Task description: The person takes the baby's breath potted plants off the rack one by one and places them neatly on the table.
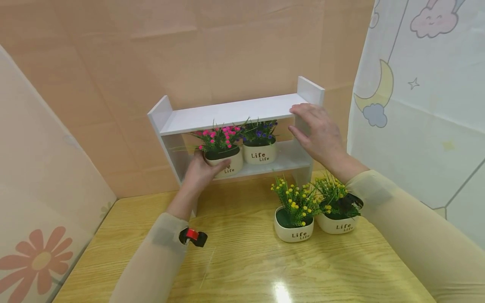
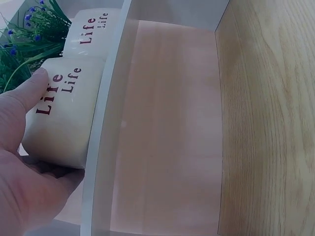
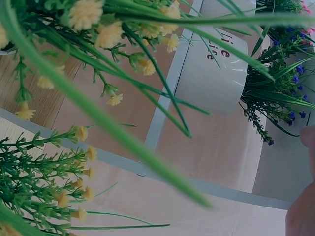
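My left hand [image 1: 202, 170] grips a cream flowerpot with pink flowers [image 1: 235, 164] on the lower board of a white two-tier shelf [image 1: 231, 112]. Its thumb lies across the front lettering; the other fingers go around the pot's left side and are mostly hidden. Close beside that pot, to its right, stands a matching pot with purple-blue flowers [image 1: 259, 154], also seen in the right wrist view [image 3: 214, 73]. At the upper right end of the shelf, my right hand [image 1: 320, 130] has its fingertips at the top board's front edge, its thumb extended lower; it holds no pot.
Two cream pots with yellow flowers, a nearer one [image 1: 294, 232] and one below my right forearm [image 1: 337, 225], stand on the wooden table [image 1: 235, 252] in front of the shelf's right end. Cloth hangs behind the shelf [image 1: 227, 50] and a patterned sheet [image 1: 417, 126] on the right.
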Tool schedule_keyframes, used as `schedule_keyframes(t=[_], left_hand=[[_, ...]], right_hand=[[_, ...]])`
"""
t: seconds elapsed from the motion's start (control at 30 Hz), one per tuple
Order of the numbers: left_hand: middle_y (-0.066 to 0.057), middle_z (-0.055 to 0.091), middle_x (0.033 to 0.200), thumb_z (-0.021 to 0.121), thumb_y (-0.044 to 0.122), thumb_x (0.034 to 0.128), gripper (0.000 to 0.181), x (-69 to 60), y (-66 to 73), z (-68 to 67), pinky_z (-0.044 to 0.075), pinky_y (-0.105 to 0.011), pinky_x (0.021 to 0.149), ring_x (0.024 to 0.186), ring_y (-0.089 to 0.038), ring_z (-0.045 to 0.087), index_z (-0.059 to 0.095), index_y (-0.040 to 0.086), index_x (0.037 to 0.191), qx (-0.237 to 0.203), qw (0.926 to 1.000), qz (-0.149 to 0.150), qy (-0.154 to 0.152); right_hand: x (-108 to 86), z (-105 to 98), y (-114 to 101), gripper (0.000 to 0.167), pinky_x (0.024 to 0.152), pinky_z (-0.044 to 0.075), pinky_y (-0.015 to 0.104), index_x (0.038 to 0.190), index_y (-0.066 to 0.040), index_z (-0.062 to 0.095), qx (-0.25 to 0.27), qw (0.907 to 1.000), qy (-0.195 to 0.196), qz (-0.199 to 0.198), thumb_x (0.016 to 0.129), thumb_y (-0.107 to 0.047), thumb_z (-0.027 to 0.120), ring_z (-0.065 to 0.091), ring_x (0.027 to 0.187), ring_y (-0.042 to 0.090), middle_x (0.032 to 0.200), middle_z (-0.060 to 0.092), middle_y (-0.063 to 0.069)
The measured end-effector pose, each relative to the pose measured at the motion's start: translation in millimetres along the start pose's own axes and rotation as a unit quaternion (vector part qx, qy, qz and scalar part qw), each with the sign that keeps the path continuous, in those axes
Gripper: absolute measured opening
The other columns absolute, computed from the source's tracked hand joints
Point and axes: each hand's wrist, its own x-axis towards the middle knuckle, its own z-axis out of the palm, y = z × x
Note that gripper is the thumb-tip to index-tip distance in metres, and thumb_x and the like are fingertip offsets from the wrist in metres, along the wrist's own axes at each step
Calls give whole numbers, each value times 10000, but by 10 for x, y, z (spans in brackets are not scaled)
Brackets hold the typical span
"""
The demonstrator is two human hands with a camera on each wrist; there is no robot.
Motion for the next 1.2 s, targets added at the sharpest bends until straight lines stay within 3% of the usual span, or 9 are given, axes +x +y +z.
schedule_keyframes(t=[0.27,0.5,0.9,1.2], left_hand=[[-235,543,1543,888,522,921,1040,-95,20,-6,440,-556,1218,1453,-394,526,348,-28,1620,-130,9999,-79,67],[-207,502,1625,895,574,897,1110,-236,27,-40,422,-580,1228,1503,-389,488,330,3,1663,-9,9998,-185,93],[-174,589,1495,944,447,889,1015,-461,31,-79,498,-548,1132,1343,-340,595,366,56,1625,-482,9986,-92,183],[-191,572,1488,939,458,890,1037,-603,5,-130,498,-537,1136,1335,-350,602,341,6,1607,-631,9972,-367,144]], right_hand=[[-1,23,17,480,1296,348,474,1445,-19,658,65,10000,28,11,1000,-87,824,516,1491,385,1511,645,190],[-3,17,14,486,1298,346,472,1449,-19,656,72,10000,38,3,1000,-95,827,517,1490,387,1513,644,191],[-2,6,46,510,1298,346,469,1463,-22,646,44,10000,15,9,993,-91,834,509,1498,385,1521,639,188],[-5,1,57,508,1301,340,472,1467,-28,643,43,10000,-9,51,999,-93,829,496,1507,384,1528,633,185]])
